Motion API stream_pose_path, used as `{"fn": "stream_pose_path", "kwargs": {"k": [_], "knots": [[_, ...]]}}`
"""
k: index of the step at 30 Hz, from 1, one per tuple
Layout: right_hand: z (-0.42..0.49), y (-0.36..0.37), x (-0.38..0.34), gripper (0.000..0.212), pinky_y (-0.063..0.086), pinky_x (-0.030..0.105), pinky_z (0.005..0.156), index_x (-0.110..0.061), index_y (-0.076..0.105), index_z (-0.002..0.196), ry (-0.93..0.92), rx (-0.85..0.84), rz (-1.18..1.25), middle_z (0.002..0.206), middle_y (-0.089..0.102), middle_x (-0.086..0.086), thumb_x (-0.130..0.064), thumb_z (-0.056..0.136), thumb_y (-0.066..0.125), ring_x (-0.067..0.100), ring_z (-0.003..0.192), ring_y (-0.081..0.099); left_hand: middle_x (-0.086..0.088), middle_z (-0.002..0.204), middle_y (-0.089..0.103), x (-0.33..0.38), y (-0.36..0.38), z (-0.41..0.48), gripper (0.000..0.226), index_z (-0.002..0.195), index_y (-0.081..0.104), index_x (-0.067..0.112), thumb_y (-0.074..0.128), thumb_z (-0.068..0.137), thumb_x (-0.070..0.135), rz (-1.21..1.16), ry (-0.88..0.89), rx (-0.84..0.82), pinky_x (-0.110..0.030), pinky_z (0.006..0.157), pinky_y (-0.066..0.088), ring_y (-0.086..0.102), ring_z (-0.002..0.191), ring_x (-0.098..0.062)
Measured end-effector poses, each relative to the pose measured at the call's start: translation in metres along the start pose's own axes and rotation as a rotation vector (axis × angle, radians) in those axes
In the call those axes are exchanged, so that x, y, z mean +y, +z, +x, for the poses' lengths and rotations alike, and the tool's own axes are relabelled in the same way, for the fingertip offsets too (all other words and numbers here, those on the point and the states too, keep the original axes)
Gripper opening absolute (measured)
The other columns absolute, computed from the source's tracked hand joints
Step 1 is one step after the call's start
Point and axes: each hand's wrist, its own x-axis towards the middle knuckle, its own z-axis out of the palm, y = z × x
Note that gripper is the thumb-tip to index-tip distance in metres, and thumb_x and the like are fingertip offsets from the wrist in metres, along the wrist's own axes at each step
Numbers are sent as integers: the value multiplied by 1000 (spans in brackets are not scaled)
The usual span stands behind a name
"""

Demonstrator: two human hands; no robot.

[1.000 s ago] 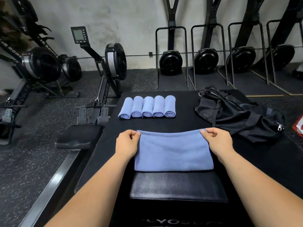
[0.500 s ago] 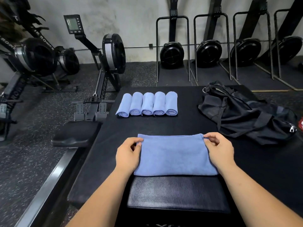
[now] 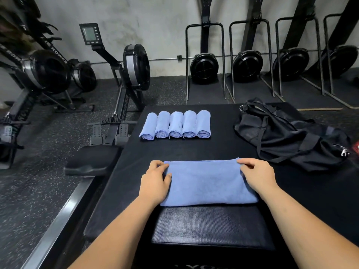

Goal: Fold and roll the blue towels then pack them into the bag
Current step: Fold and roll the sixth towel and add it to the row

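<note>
left grip (image 3: 155,181), right grip (image 3: 256,175) pinch folded towel (image 3: 207,183) corners | 5 rolled towels (image 3: 175,124) outside bag (image 3: 287,136), interior hidden

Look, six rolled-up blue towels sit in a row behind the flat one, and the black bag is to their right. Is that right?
Not six: the head view shows five rolled towels in the row. The rest stands: they lie behind the folded towel, and the black bag lies to their right.
</note>
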Motion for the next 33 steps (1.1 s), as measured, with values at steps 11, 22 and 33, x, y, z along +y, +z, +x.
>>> {"fn": "stream_pose_path", "kwargs": {"k": [11, 22, 33], "knots": [[-39, 55, -11, 74, 11, 41, 129, -39, 32, 161, -552, -332, -698, 174, 11, -11, -68, 96, 11, 17, 161, 9, -1, 177, -5, 73, 42, -21, 94, 168, 13, 27, -8, 88, 72, 414, 209, -302, -48, 131, -1, -9, 162, -25], [-33, 44, 5, 77, -3, 48, 130, -51, 0, 163, -437, -324, -828, 174, -13, -10, -81, 92, 3, 17, 160, -14, -3, 173, -25, 64, 29, -22, 90, 166, -8, 39, 6, 91, 87, 535, 127, -321, -57, 127, -13, -29, 157, -34], [-80, 39, 5, 78, -5, 53, 128, -46, -2, 164, -416, -304, -893, 174, -18, -2, -76, 93, 1, 24, 160, -16, -10, 174, -19, 52, 16, -63, 92, 168, -2, 30, 1, 94, 83, 539, 210, -283, -53, 129, -7, -22, 160, -32]]}}
